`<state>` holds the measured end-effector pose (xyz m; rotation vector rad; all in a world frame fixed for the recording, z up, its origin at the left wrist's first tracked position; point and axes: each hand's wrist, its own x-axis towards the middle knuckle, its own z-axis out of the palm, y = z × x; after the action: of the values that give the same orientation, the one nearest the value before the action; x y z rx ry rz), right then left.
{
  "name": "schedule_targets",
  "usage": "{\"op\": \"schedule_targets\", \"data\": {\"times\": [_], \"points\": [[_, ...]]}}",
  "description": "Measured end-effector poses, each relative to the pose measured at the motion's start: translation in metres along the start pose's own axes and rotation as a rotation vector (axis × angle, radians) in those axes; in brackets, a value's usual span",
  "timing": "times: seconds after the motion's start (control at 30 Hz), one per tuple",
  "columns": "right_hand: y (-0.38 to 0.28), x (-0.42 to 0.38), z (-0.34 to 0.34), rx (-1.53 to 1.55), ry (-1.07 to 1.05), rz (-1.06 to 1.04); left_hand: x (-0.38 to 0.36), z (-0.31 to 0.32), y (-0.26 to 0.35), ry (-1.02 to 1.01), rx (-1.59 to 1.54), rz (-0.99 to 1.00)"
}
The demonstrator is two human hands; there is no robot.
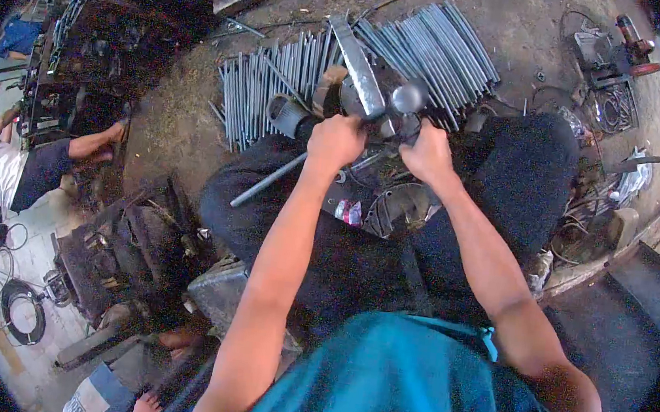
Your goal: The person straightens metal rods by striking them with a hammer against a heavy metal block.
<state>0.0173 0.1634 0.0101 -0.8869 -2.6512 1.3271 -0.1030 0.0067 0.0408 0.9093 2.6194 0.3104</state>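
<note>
My left hand (pixel 336 141) is closed around a grey metal rod (pixel 269 180), whose free end sticks out toward the lower left. A long flat metal bar (pixel 357 67) slants up and away just beyond that fist. My right hand (pixel 428 156) is closed on a hammer; its shiny, rounded head (pixel 409 97) shows above the fingers, close to the bar's near end. Most of the handle is hidden by the hand. Beside my left hand lies a grey angle grinder-like tool (pixel 287 114), its kind not certain. Dark metal parts sit beneath both hands.
Rows of grey rods (pixel 440 54) lie on the ground ahead, with another bundle (pixel 253 95) to the left. Dark machinery (pixel 114 257) stands at left, near a seated person (pixel 12 167). A black hose coil (pixel 23 311) is at lower left. Tools and cables (pixel 610 106) lie at right.
</note>
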Motion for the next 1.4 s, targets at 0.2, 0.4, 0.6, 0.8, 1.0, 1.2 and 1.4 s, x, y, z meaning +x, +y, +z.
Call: {"op": "schedule_targets", "data": {"times": [0.2,0.4,0.6,0.8,1.0,1.2,1.4], "points": [[-0.01,-0.004,-0.017,0.105,-0.117,0.084,0.006,0.0,-0.003,-0.192,0.115,-0.048],[-0.046,-0.006,-0.032,0.405,0.065,-0.07,0.01,0.004,-0.006,-0.205,0.078,-0.072],[-0.004,-0.002,-0.006,0.016,-0.152,0.14,0.004,-0.009,-0.001,-0.205,0.104,-0.084],[-0.026,0.0,-0.028,0.272,-0.051,0.091,0.013,0.002,-0.016,-0.242,-0.019,-0.16],[-0.04,-0.007,-0.025,0.3,0.068,-0.015,0.025,0.016,-0.033,-0.346,-0.119,-0.041],[-0.016,0.001,-0.004,0.119,-0.016,-0.025,0.014,-0.002,-0.02,-0.248,-0.167,-0.084],[-0.057,-0.005,-0.033,0.361,0.109,-0.189,0.014,0.009,-0.018,-0.267,-0.015,-0.085]]}}
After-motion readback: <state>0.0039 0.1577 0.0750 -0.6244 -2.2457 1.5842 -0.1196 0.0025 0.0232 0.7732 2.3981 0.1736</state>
